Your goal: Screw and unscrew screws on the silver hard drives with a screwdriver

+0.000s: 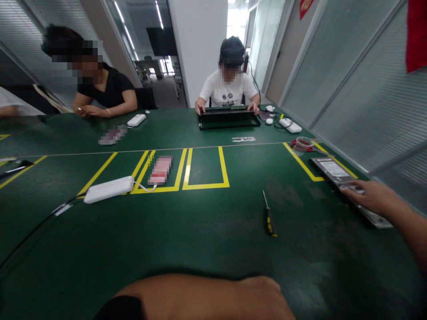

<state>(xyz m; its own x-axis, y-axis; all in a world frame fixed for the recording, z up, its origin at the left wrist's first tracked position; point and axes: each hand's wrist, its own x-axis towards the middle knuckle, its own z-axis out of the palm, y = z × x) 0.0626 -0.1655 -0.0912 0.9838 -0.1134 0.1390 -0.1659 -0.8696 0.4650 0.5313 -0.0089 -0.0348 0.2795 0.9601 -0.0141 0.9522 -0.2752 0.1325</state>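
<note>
My right hand (373, 195) reaches in from the right edge, its fingers closed over a silver hard drive (328, 168) with a white label. Part of the drive is hidden under the hand, and a silver end (378, 219) shows below it; I cannot tell whether that is a second drive. Across the bottom of the view lies my left forearm, with my left hand (267, 289) at its right end, the fingers out of sight. A screwdriver (269, 222) with a black and yellow handle lies on the green table (200, 231) between the two hands.
Yellow tape (207, 186) marks rectangles on the table. A white power bank (108, 190) is cabled to a phone (161, 170). Red-handled items (302, 143) lie beyond the drive. Opposite, one person (228, 89) holds a black frame (230, 119); another (106, 89) sits left.
</note>
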